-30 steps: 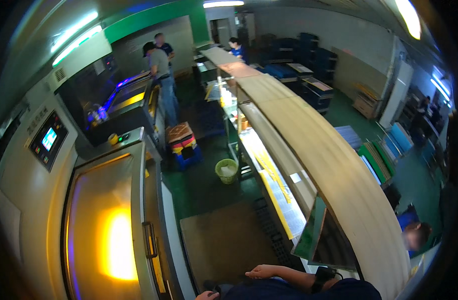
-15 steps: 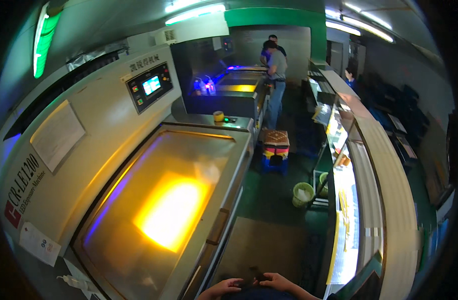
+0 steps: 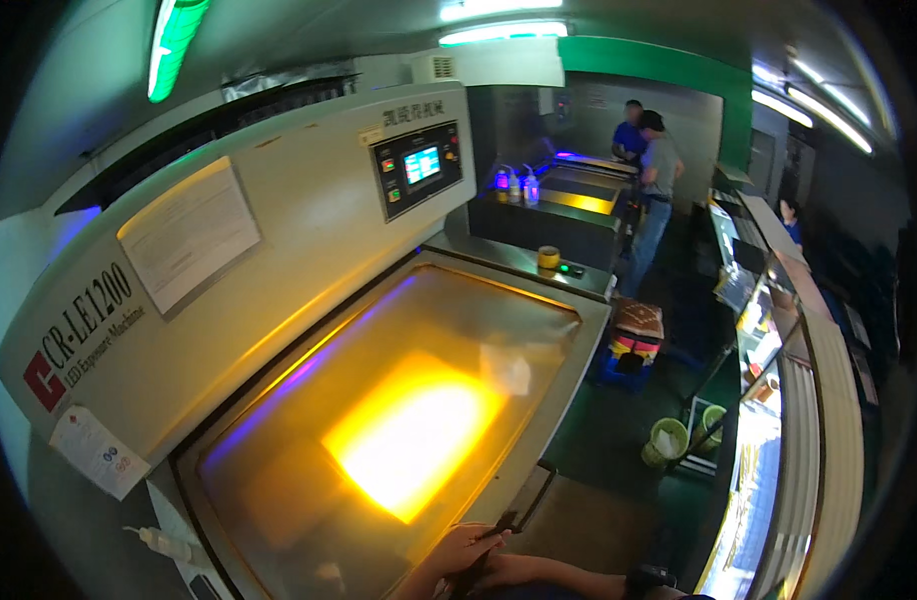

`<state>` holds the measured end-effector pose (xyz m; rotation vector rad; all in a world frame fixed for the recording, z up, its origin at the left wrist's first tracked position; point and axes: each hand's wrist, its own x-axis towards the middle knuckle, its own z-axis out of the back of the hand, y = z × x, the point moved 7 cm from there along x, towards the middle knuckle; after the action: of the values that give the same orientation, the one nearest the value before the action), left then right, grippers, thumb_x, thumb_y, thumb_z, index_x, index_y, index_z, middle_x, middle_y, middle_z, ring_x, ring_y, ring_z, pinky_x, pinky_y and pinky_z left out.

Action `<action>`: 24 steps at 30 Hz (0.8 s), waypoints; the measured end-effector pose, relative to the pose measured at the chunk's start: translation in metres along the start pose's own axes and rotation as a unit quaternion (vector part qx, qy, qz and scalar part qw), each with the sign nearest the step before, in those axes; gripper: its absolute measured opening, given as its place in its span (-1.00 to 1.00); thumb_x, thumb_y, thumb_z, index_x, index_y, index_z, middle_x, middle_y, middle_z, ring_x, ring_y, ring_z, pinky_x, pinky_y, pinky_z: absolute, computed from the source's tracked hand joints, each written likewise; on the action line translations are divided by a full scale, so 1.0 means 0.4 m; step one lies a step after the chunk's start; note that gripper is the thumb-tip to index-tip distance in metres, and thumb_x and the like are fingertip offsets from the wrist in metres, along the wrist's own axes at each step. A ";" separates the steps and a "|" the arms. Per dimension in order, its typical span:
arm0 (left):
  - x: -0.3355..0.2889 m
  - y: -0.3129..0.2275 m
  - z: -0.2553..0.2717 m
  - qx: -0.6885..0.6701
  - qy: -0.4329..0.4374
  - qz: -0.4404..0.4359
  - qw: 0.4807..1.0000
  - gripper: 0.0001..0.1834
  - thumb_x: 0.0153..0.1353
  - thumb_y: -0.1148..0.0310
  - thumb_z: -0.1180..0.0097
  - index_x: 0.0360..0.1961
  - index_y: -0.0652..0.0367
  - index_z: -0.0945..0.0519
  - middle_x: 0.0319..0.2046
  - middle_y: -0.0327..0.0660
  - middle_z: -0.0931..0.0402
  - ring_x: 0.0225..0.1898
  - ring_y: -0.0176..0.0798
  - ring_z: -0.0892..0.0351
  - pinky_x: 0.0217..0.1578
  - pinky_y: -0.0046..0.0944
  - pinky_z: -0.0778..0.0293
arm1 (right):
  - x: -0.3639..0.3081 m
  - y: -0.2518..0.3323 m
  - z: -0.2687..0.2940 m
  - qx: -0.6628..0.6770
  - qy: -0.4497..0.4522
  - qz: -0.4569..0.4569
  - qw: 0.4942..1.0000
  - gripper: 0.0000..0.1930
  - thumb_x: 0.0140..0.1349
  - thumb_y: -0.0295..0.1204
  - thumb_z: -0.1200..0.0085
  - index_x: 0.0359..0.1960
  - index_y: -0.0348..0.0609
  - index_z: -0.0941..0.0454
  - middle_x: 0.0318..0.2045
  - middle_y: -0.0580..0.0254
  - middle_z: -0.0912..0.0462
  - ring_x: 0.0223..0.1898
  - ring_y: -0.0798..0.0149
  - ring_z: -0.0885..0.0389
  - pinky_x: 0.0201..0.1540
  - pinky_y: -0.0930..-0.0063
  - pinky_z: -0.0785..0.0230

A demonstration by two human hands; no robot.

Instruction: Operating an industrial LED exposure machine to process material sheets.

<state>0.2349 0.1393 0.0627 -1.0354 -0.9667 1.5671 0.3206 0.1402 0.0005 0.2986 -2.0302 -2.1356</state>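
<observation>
At the lower edge, my left hand (image 3: pixel 461 548) is closed around a dark narrow object (image 3: pixel 471 575) whose kind I cannot make out. My right hand (image 3: pixel 511 570) meets it from the right, fingers partly hidden behind the left hand and the object. A dark band circles my right wrist. Both hands are beside the front edge of a large exposure machine. Its flat glass bed (image 3: pixel 279 420) has a bright yellow rectangle of light glowing in it. A dark bar handle (image 3: pixel 551 500) sticks out from the machine's front just beyond my hands.
The machine's pale hood (image 3: pixel 309 180) carries a control panel (image 3: pixel 417 168) and a taped paper. A yellow tape roll (image 3: pixel 549 257) sits on the far ledge. Two people stand at a second machine. Green buckets (image 3: pixel 667 442) and a lit rack (image 3: pixel 744 500) line the right side.
My view has turned left, shifting the scene rightward. My hands, apart around something dark before, have come together and moved nearer the machine's front edge.
</observation>
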 end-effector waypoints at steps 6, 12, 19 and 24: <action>-0.058 0.170 0.090 0.011 -0.114 0.117 0.987 -0.66 0.28 0.09 -0.03 -0.21 0.10 -0.68 -0.40 -0.20 -0.64 -0.36 -0.26 -0.61 -0.26 -0.30 -0.48 | 0.022 -0.086 0.049 0.290 0.068 -0.216 0.930 -0.63 0.40 -0.22 0.10 0.03 -0.26 -0.44 -0.10 0.19 -0.56 -0.04 0.30 -0.51 0.11 0.41 -0.30; -0.087 0.209 -0.065 -0.258 -0.158 0.078 0.950 -0.72 0.27 0.23 -0.07 -0.17 0.21 -0.62 -0.39 -0.23 -0.60 -0.34 -0.28 -0.55 -0.23 -0.28 -0.48 | 0.018 -0.033 0.188 0.346 -0.034 -0.221 0.911 -0.67 0.42 -0.18 0.15 -0.10 -0.20 -0.46 -0.30 0.25 -0.58 -0.23 0.35 -0.55 -0.12 0.49 -0.40; 0.034 0.104 -0.187 -0.280 -0.214 0.091 0.931 -0.76 0.24 0.36 -0.12 -0.19 0.34 -0.62 -0.41 -0.23 -0.57 -0.37 -0.29 -0.52 -0.23 -0.25 -0.47 | -0.058 -0.072 0.352 0.394 -0.104 -0.209 0.889 -0.71 0.42 -0.24 0.18 -0.15 -0.23 -0.45 -0.28 0.21 -0.57 -0.19 0.30 -0.55 -0.04 0.41 -0.36; 0.052 0.198 -0.248 -0.415 -0.315 0.111 0.846 -0.77 0.22 0.34 -0.11 -0.29 0.33 -0.64 -0.53 -0.23 -0.55 -0.51 -0.34 -0.47 -0.45 -0.33 -0.42 | -0.118 -0.068 0.415 0.098 0.066 -0.032 0.992 -0.61 0.37 -0.19 0.10 0.02 -0.27 -0.44 -0.04 0.14 -0.55 -0.03 0.28 -0.51 0.10 0.35 -0.31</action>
<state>0.3021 0.1531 -0.0462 -1.2435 -2.1804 1.7440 0.3220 0.3140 -0.0178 0.5258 -2.1820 -1.8968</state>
